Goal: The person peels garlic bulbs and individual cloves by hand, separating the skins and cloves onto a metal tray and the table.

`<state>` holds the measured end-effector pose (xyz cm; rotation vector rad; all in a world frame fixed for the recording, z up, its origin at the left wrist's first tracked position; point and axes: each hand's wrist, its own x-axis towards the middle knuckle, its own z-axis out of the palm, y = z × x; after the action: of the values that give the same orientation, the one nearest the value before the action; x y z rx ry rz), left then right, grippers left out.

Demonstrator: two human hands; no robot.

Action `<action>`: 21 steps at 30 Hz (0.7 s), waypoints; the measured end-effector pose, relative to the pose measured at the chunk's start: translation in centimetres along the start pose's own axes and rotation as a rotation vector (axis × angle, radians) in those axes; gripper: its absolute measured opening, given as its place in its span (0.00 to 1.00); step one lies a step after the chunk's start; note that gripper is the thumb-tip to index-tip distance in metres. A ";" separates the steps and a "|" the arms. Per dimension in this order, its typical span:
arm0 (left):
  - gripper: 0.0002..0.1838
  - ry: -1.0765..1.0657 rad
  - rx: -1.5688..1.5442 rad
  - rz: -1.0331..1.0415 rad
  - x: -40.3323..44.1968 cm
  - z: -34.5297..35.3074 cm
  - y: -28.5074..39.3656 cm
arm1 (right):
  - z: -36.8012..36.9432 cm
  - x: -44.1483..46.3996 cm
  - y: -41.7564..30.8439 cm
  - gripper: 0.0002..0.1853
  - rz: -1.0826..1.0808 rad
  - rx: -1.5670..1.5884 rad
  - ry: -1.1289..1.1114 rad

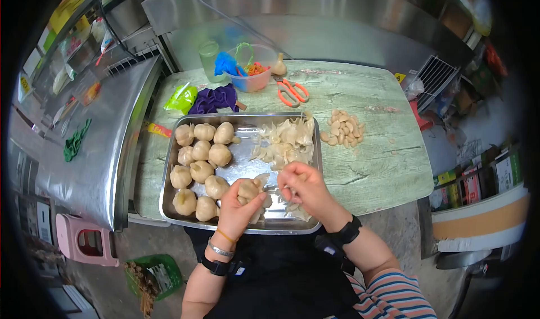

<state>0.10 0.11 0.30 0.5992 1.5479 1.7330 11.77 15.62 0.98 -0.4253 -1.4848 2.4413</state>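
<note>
Left hand grasping a garlic bulb over a metal tray

The left hand (239, 206) is grasping a garlic bulb (247, 191) above the tray (243, 160), which is sitting along the counter's (382, 161) near edge and jutting slightly past it. The right hand (308, 191) is hovering just beside the bulb, its fingers curling inward; whether they are pinching a scrap of skin, I cannot tell.

Whole garlic bulbs (201, 150) are filling the tray's left side, while papery skins (288, 139) are heaping in its far right corner. Loose cloves (344, 129) are lying on the counter just beyond the tray's right edge. Toward the counter's far edge, orange-handled scissors (292, 91) are lying near a plastic tub (259, 82), and a purple cloth (214, 99) is bunching up near the far left corner.
</note>
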 end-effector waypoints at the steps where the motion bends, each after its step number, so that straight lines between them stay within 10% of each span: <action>1: 0.12 -0.020 0.023 -0.015 0.0 0.0 -0.1 | 0.6 0.0 -0.1 0.09 0.004 0.000 -0.001; 3: 0.12 -0.048 0.092 0.023 0.1 0.0 -0.3 | 2.7 0.0 -0.7 0.10 -0.433 -0.695 -0.031; 5: 0.12 -0.076 0.162 0.066 0.2 0.0 -0.1 | 2.9 0.2 -0.6 0.11 -0.358 -0.717 -0.055; 13: 0.14 -0.120 0.442 0.292 -0.1 0.6 0.3 | 1.7 0.6 0.8 0.11 0.012 -0.163 0.044; 21: 0.13 0.026 0.229 0.100 0.2 0.2 -0.8 | -0.6 -0.4 -2.5 0.11 0.128 0.305 -0.009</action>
<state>0.26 0.39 -0.49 0.7827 1.7766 1.6532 12.48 17.09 3.03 -0.4566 -1.0907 2.7133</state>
